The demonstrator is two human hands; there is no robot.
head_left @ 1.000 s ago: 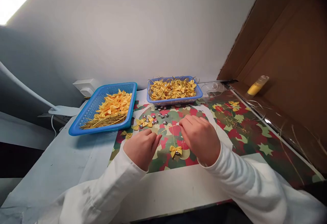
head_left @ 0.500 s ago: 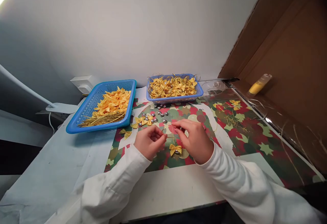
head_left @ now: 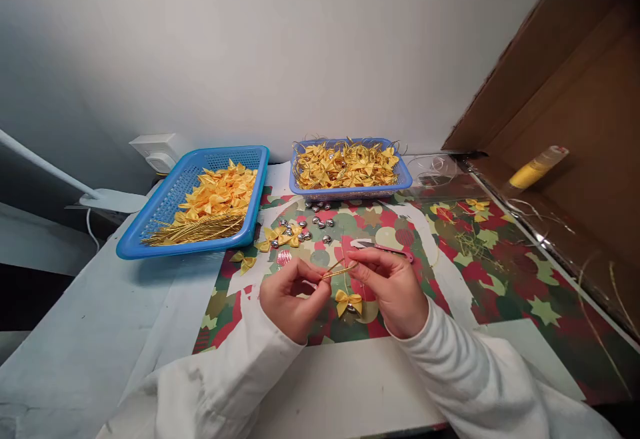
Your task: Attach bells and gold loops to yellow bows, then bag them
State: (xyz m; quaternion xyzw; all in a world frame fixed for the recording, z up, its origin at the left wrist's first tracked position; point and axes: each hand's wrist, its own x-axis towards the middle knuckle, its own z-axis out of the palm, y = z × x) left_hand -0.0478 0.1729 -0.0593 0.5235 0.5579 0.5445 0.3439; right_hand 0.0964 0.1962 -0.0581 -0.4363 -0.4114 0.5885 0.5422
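Observation:
My left hand [head_left: 290,295] and my right hand [head_left: 393,285] are both pinched on a thin gold cord [head_left: 339,270] that runs between their fingertips, a little above the patterned mat [head_left: 450,259]. Right under the cord lies a small yellow ribbon bow [head_left: 349,301] on the mat. Pink snips [head_left: 383,247] lie just beyond my right hand. Several silver bells [head_left: 313,222] and a few loose yellow bows [head_left: 275,235] are scattered farther back.
A blue tray [head_left: 150,225] at the back left holds plain yellow bows and gold cords. A smaller blue basket [head_left: 350,192] behind the bells holds bows with cords. A cardboard wall [head_left: 575,92] with a yellow tube [head_left: 533,170] stands on the right. A white socket [head_left: 153,152] sits by the wall.
Both hands have drawn nearer to me and lifted off the mat with the gold cord pinched between them. The pink snips, hidden under my right hand before, now show.

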